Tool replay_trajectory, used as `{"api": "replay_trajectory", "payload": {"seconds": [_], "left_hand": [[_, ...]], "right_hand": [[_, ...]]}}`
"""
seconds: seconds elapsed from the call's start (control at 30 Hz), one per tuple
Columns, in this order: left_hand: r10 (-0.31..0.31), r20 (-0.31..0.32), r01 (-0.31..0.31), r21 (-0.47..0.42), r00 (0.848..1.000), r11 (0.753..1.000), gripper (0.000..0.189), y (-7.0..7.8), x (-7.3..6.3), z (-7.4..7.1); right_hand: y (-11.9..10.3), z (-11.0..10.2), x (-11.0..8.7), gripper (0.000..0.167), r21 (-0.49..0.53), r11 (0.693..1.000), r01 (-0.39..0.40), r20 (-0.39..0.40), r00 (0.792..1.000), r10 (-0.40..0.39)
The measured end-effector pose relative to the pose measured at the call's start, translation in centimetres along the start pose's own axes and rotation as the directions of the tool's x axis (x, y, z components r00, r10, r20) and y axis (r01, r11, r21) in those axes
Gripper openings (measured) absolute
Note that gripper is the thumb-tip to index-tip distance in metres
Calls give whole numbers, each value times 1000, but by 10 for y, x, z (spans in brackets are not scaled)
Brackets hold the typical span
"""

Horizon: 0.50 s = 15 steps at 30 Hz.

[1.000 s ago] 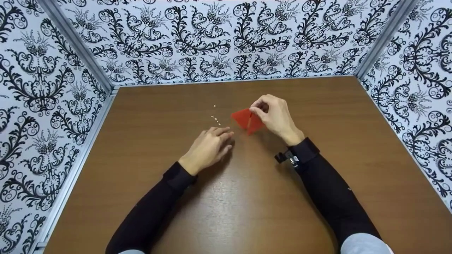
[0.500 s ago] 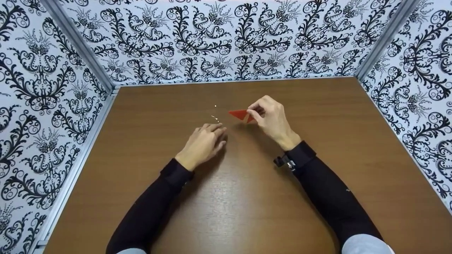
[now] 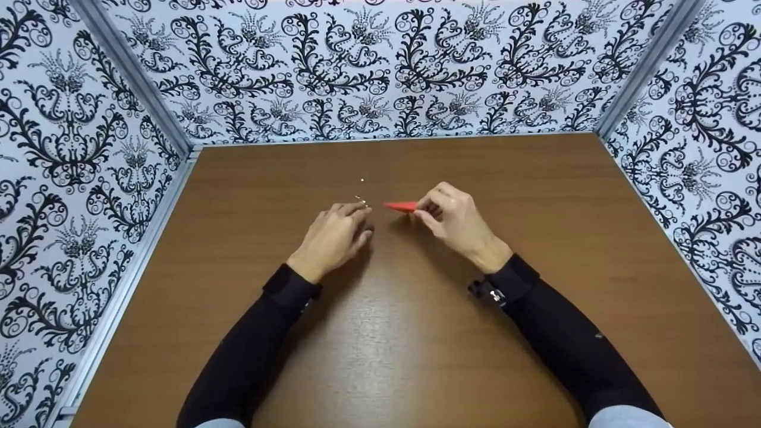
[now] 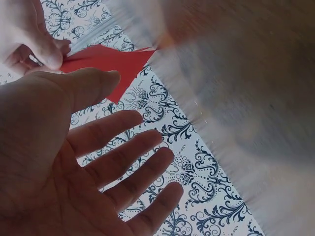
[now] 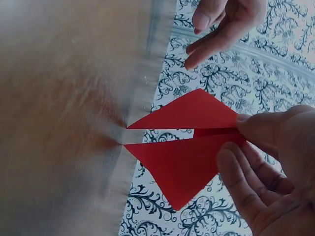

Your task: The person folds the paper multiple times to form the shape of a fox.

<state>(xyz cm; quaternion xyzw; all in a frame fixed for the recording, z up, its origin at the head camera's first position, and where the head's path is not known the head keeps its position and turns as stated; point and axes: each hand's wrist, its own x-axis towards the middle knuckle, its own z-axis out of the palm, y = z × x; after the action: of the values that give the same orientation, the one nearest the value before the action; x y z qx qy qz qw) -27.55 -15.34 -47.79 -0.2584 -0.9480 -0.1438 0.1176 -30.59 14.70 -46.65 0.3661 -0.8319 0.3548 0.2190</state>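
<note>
A folded red paper shape (image 3: 402, 206), with two pointed flaps parted by a slit, is pinched between the thumb and fingers of my right hand (image 3: 455, 220). In the right wrist view the paper (image 5: 172, 167) shows both flaps, their tips right at the tabletop. My left hand (image 3: 333, 238) holds nothing; its fingers are spread and nearly straight in the left wrist view, where the hand (image 4: 64, 157) partly covers the red paper (image 4: 110, 59). Its fingertips lie close to small pale flecks (image 3: 364, 202) on the table.
The brown wooden table (image 3: 380, 333) reaches back to a white wall (image 3: 345, 71) with black scrollwork. Grey metal posts (image 3: 128, 77) stand at the back corners, and a single pale fleck (image 3: 362, 179) lies farther back.
My right hand has lowered the red paper toward me and tilted it, so it now looks like a thin wedge from above. The left hand has drifted slightly left.
</note>
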Motion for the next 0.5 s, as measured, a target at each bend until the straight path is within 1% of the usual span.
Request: {"api": "replay_trajectory", "payload": {"seconds": [0.13,0.23,0.4,0.5], "left_hand": [[0,-3,0,5,1000,1000,49,0,0,0],[14,-8,-13,8,1000,1000,50,0,1,2],[50,-12,-50,-1,999,999,50,1,1,6],[75,-10,-75,2,997,997,48,3,0,9]], "right_hand": [[-4,0,-9,9,9,1000,0,67,998,-1],[-6,2,-15,10,7,1000,-3,124,992,2],[-10,5,-22,11,16,999,-46,227,973,41],[-14,6,-24,12,-11,997,-74,273,959,74]]}}
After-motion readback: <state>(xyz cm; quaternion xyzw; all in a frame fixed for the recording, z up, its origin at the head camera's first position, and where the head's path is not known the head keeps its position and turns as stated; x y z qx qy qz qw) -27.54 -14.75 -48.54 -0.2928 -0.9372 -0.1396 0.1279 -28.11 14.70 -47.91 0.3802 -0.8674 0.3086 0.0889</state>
